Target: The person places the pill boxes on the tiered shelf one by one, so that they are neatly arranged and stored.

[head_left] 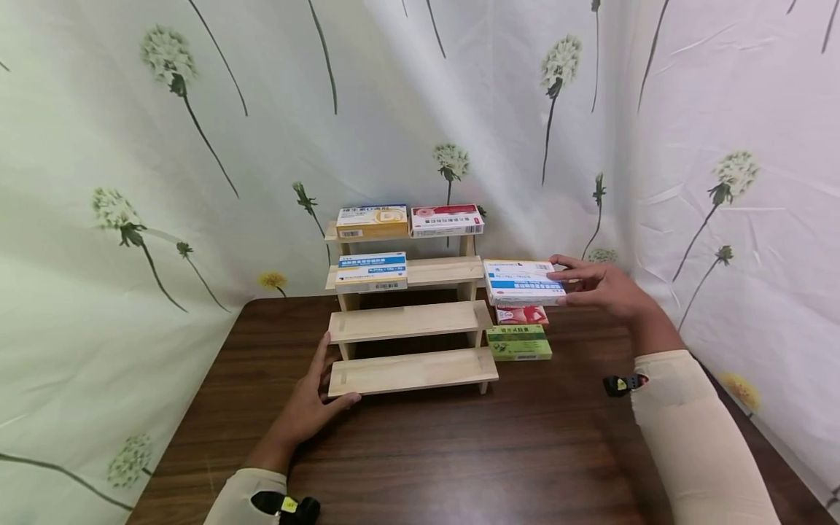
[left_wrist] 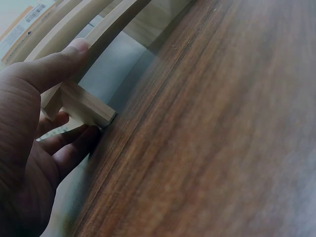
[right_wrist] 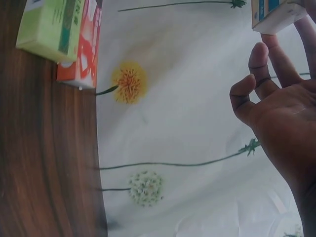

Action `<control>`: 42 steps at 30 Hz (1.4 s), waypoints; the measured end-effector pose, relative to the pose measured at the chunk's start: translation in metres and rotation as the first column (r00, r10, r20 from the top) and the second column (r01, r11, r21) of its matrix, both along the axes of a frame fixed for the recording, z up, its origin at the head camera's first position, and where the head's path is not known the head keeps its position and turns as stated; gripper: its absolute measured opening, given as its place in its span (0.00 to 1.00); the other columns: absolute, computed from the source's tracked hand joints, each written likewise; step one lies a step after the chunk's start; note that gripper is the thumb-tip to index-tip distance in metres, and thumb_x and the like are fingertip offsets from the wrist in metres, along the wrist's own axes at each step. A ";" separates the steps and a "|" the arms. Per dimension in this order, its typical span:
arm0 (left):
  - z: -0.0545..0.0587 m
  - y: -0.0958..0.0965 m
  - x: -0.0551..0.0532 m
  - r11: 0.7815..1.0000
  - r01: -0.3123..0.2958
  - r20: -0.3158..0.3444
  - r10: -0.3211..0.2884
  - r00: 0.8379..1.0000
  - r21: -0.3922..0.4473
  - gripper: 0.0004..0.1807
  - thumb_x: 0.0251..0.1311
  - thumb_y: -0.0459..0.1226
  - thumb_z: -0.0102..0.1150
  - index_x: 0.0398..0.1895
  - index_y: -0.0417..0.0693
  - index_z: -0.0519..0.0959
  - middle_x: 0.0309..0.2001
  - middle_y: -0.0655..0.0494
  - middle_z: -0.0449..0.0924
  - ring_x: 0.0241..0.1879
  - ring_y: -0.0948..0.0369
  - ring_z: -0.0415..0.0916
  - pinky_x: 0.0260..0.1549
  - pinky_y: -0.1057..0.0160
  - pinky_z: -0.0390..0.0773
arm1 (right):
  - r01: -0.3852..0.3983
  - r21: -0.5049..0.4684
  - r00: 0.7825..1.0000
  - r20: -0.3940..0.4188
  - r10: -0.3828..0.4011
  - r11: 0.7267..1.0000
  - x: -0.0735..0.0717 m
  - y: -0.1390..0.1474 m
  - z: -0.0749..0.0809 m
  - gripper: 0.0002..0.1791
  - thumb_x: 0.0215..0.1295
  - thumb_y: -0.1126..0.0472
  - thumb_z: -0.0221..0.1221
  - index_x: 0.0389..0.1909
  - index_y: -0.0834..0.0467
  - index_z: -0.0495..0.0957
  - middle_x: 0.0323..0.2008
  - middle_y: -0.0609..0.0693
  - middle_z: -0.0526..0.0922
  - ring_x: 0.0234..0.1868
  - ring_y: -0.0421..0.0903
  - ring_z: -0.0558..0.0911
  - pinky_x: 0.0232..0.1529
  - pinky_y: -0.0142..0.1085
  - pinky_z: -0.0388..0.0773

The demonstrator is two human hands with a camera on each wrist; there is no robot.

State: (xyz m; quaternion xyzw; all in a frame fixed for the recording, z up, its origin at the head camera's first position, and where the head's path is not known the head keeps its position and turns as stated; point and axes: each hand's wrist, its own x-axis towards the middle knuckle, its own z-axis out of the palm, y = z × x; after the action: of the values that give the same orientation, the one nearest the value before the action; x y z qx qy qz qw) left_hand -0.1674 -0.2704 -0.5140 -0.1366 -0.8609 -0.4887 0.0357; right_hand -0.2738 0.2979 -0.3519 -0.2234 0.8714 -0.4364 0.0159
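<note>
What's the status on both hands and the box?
Left hand grips wooden rack, lower left end. Right hand pinches white-and-blue box, raised beside rack's right side. Second tier from top: similar box on left, nothing seen blocking right.

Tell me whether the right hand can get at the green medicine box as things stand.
Probably not yet: the right hand holds a blue-and-white medicine box. Otherwise the way looks free, since the green medicine box lies beside the wooden rack with nothing on top.
</note>
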 end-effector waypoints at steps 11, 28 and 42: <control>-0.002 0.000 0.000 1.000 -0.004 0.003 0.004 1.000 -0.001 0.70 0.67 0.44 0.78 0.89 0.84 0.28 0.83 0.28 0.59 0.75 0.31 0.73 0.55 0.41 0.88 | 0.006 -0.010 0.998 0.058 -0.006 1.000 -0.017 -0.025 0.008 0.30 0.69 0.56 0.76 0.71 0.52 0.83 0.85 0.45 0.66 0.71 0.53 0.73 0.57 0.34 0.72; -0.001 -0.001 0.001 1.000 -0.012 0.014 0.012 1.000 -0.003 0.69 0.67 0.46 0.78 0.88 0.84 0.29 0.84 0.31 0.59 0.74 0.33 0.74 0.54 0.45 0.88 | -0.083 -0.078 0.995 0.049 0.087 0.993 -0.051 -0.063 0.004 0.29 0.70 0.62 0.74 0.71 0.57 0.82 0.85 0.53 0.67 0.88 0.59 0.59 0.76 0.50 0.69; -0.001 0.000 0.000 1.000 -0.007 0.002 0.007 1.000 -0.005 0.69 0.67 0.45 0.78 0.88 0.84 0.28 0.84 0.30 0.59 0.74 0.31 0.74 0.54 0.43 0.88 | -0.121 -0.104 0.992 0.035 0.125 0.987 -0.065 -0.092 0.000 0.27 0.70 0.67 0.72 0.69 0.62 0.82 0.84 0.57 0.68 0.87 0.60 0.62 0.58 0.22 0.74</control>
State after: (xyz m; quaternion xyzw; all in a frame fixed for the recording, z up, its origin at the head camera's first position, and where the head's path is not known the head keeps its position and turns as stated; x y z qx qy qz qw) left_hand -0.1671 -0.2705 -0.5145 -0.1331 -0.8628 -0.4864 0.0361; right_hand -0.3392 0.2055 -0.3519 -0.2681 0.8321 -0.4831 0.0493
